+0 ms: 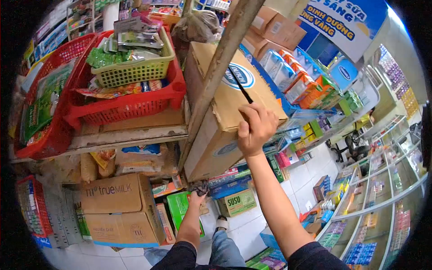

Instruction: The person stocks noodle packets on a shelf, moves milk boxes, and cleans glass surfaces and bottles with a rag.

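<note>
A large brown cardboard box (245, 105) with a blue and white "Dutch Lady" logo stands on the shelf beside a worn upright post (220, 67). My right hand (257, 128) grips the near end of its top, fingers curled at the edge where a dark slit runs between the flaps. Lower down, near the foot of the post, my left hand (198, 198) is closed around a dark crumpled cloth (199, 185). Next to that hand sits a green box (180, 208). A "SUSU" carton (240, 202) stands on the floor to its right.
Red baskets (121, 112) and a pale green basket (135, 72) of packets fill the shelf (130, 139) at left. Below is a "true milk" carton (119, 209). Milk packs (301, 76) are stacked behind the box. Glass display shelves (360, 211) line the right side.
</note>
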Demonstrator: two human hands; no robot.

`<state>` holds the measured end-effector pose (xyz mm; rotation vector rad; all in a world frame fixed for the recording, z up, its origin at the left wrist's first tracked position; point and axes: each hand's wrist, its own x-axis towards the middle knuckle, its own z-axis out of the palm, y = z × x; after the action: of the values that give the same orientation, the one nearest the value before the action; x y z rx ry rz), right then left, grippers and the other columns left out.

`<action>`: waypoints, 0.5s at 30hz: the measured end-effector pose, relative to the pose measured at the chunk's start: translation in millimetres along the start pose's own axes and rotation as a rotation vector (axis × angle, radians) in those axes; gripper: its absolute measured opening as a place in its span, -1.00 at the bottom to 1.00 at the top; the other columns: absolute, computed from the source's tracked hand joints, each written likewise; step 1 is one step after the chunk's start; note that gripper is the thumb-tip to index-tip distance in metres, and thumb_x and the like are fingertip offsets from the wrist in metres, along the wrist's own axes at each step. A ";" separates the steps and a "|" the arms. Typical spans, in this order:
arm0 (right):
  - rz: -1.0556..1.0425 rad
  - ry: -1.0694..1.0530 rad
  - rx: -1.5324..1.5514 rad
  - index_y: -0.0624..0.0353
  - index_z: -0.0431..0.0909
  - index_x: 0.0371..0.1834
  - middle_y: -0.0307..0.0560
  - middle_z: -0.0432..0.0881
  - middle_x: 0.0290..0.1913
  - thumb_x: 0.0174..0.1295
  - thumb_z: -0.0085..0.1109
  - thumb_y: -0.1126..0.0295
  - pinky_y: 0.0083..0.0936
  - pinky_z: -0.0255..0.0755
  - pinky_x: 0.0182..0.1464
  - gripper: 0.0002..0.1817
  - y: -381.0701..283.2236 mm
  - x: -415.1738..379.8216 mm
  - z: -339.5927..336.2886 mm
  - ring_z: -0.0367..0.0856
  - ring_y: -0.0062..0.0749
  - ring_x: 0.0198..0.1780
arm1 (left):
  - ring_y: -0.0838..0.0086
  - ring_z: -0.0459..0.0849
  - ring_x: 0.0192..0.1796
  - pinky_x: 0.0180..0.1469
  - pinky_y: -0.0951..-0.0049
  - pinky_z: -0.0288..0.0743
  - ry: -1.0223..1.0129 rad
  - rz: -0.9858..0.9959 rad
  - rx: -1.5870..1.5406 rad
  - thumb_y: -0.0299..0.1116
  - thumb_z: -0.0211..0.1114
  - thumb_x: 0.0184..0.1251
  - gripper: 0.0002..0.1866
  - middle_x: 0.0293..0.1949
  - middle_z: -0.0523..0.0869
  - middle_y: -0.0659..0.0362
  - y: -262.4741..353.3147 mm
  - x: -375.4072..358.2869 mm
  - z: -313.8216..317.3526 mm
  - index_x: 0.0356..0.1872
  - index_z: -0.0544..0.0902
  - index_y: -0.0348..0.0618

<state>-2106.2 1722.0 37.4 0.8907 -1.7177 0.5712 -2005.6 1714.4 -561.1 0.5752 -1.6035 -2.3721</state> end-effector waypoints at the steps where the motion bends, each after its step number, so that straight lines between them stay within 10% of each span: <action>1: 0.000 -0.009 -0.007 0.07 0.56 -0.47 -0.19 0.53 -0.39 0.07 -0.09 0.03 -0.39 0.18 -0.26 -0.64 -0.4 0.7 -1.3 0.42 -0.30 -0.40 | 0.19 0.51 -0.03 0.09 0.01 0.30 -0.047 0.006 0.166 -0.28 0.03 0.17 -0.79 -0.13 0.60 0.15 -15.0 7.7 -1.7 -0.23 0.53 -0.08; 3: -0.002 -0.020 -0.006 0.07 0.56 -0.47 -0.19 0.53 -0.39 0.07 -0.09 0.02 -0.40 0.18 -0.25 -0.63 -0.3 0.8 -2.3 0.42 -0.30 -0.40 | 0.21 0.51 0.00 0.10 -0.01 0.28 -0.028 -0.268 -1.495 -0.18 0.04 0.17 -0.71 -0.10 0.60 0.18 -29.9 21.3 0.7 -0.15 0.55 -0.05; 7: -0.005 -0.018 0.004 0.08 0.56 -0.47 -0.21 0.54 -0.39 0.09 -0.11 0.01 -0.42 0.18 -0.23 -0.61 0.4 1.7 -2.0 0.44 -0.32 -0.37 | 0.24 0.38 0.12 0.21 0.25 0.19 0.057 -0.260 -0.977 0.01 0.08 0.11 -0.50 0.04 0.49 0.12 94.5 -14.7 25.9 -0.01 0.44 -0.11; 12: 0.002 -0.005 -0.003 0.06 0.56 -0.47 -0.22 0.55 -0.38 0.11 -0.13 -0.01 -0.42 0.19 -0.23 -0.60 0.2 0.5 -0.1 0.46 -0.33 -0.35 | 0.25 0.51 -0.14 -0.03 0.19 0.36 0.176 0.109 0.070 -0.03 0.05 0.10 -0.66 -0.20 0.59 0.13 32.0 -7.3 49.2 -0.29 0.52 -0.06; 15: -0.004 -0.023 -0.015 0.06 0.56 -0.48 -0.23 0.55 -0.38 0.10 -0.14 -0.02 -0.42 0.19 -0.22 -0.59 0.3 0.8 -1.8 0.46 -0.33 -0.35 | 0.24 0.56 -0.24 -0.12 0.16 0.42 0.211 0.186 0.136 -0.06 0.05 0.08 -0.70 -0.28 0.62 0.12 19.8 -4.3 31.8 -0.37 0.56 -0.04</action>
<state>-2105.5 1723.3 38.8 0.8936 -1.7381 0.5468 -2016.3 1735.2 -531.6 0.6479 -1.6528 -2.0101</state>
